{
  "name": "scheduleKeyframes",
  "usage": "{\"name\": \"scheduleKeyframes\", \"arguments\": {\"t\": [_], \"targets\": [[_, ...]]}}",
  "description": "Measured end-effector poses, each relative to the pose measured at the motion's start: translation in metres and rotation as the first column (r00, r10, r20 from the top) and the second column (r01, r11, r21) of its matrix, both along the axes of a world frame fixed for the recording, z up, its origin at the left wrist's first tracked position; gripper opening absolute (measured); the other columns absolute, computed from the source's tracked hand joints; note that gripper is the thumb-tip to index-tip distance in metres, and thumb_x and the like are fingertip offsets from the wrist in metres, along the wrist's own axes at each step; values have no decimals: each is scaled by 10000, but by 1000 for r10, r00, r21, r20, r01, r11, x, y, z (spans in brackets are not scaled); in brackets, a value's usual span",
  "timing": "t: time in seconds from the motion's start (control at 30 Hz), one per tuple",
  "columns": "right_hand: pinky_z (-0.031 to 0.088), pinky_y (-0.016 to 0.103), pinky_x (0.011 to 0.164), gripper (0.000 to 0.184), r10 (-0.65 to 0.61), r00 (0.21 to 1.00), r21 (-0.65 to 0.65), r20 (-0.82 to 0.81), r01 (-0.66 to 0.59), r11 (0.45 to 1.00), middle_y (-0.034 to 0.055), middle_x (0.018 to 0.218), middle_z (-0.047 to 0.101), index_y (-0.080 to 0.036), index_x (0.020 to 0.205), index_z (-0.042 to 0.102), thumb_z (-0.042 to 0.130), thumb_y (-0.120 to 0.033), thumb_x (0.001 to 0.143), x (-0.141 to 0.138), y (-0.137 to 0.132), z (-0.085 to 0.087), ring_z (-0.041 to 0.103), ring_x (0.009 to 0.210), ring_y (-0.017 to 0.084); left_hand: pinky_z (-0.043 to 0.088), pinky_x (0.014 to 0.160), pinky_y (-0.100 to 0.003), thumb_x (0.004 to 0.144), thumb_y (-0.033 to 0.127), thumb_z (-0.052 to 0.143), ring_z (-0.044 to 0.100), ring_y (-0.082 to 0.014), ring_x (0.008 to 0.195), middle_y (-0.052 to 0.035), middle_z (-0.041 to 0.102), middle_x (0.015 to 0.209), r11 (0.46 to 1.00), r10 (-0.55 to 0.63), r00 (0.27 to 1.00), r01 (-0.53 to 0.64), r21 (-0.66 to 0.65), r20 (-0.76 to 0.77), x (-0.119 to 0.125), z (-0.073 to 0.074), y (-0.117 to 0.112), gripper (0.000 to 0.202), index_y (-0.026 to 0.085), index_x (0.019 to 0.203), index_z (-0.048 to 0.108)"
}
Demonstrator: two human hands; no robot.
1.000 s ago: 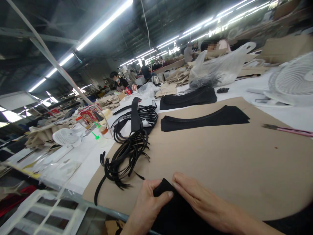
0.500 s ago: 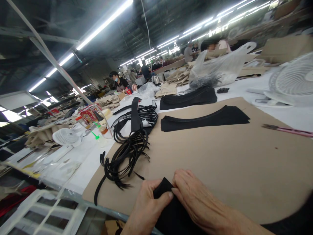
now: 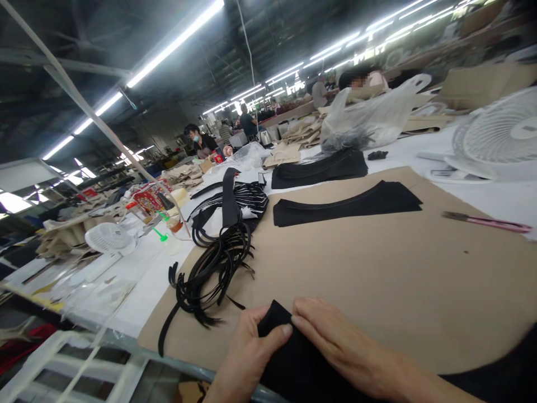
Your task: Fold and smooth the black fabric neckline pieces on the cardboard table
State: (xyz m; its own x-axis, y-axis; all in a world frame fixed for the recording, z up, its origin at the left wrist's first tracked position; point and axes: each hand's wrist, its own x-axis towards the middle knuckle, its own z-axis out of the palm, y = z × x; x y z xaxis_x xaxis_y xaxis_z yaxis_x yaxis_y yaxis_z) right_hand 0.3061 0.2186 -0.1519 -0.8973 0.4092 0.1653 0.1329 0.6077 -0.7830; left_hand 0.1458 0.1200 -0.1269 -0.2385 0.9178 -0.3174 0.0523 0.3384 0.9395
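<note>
At the near edge of the table, both hands are on a black fabric piece (image 3: pixel 300 366), which has a pointed corner sticking up. My left hand (image 3: pixel 250 344) pinches it by that corner, thumb flat on top and fingers underneath. Close beside, my right hand (image 3: pixel 325 327) grips the piece's right edge with its fingertips near the left thumb. The fabric's lower part runs out of view. Farther up lies a curved stack of black fabric pieces (image 3: pixel 344 208), and a second black stack (image 3: pixel 321 170) sits behind it.
A brown board (image 3: pixel 356 268) covers the table. To the left lie a tangle of black strips (image 3: pixel 210 274) and green-tipped bottles (image 3: pixel 163 236). Pink-handled snips (image 3: pixel 486 220) and a white fan (image 3: pixel 499 137) are on the right. A plastic bag (image 3: pixel 369 120) stands behind; people work farther back.
The view has shifted slightly. My right hand's fingers lie flatter along the fabric's edge, while my left hand keeps its pinch on the corner.
</note>
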Motion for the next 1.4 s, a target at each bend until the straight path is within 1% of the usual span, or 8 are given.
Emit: {"name": "scheduleKeyframes", "arguments": {"t": [0.17,0.37,0.53,0.7,0.83,1.0,1.23,1.4], "targets": [[392,498,1018,318,-59,998,197,-11,60,979,105,974,628,-178,970,553,242,-239,987,-3,-2,-10,578,961,228,309,563,-201,723,415,715,371,-101,637,21,462,656,1000,5,999,-4,18,-52,-3,-9,3,318,121,729,595],[368,392,1069,379,110,989,179,-100,-91,980,89,1315,538,-233,1325,448,264,-321,1005,8,14,-39,453,1247,210,332,578,-203,717,397,725,406,-107,642,11,501,667,999,37,999,-37,5,23,-1,-4,4,297,119,757,629],[418,458,984,335,-12,1000,109,15,10,994,98,1078,614,-193,1064,529,211,-281,1013,-7,6,-19,558,1012,220,309,553,-196,688,391,744,386,-96,615,16,493,643,1000,28,999,-28,4,21,1,-5,6,299,113,743,646],[434,488,891,308,-85,996,191,18,80,978,83,898,589,-197,864,486,209,-251,989,-14,2,-7,538,850,225,321,554,-189,669,402,768,409,-93,608,21,515,631,998,65,997,-65,13,46,1,-9,9,312,120,722,644],[459,386,876,383,-3,996,-45,-85,-1,999,101,980,604,-202,905,521,208,-404,991,-1,13,-7,557,909,222,375,587,-196,645,419,799,480,-108,624,0,585,667,995,97,986,-98,0,133,2,-7,14,342,122,755,668],[446,271,683,352,44,999,-314,-23,-49,948,16,762,569,-192,779,511,302,-392,980,1,25,-5,528,709,160,391,600,-201,630,437,813,508,-113,631,-19,625,692,995,96,987,-97,0,129,1,-8,22,381,111,787,692],[349,214,553,346,-16,998,-215,64,29,976,-29,615,483,-178,718,540,389,-365,967,0,25,1,442,572,111,450,608,-211,589,509,823,579,-142,640,-2,633,645,991,131,988,-128,-38,80,7,-7,26,441,131,776,694],[408,231,663,281,40,975,-176,219,-1,984,-1,815,631,-222,985,659,576,-468,877,41,41,13,573,763,163,556,653,-297,453,427,895,683,-236,697,-7,703,699,927,331,939,-306,-217,90,-22,-26,37,493,178,825,687]]}}
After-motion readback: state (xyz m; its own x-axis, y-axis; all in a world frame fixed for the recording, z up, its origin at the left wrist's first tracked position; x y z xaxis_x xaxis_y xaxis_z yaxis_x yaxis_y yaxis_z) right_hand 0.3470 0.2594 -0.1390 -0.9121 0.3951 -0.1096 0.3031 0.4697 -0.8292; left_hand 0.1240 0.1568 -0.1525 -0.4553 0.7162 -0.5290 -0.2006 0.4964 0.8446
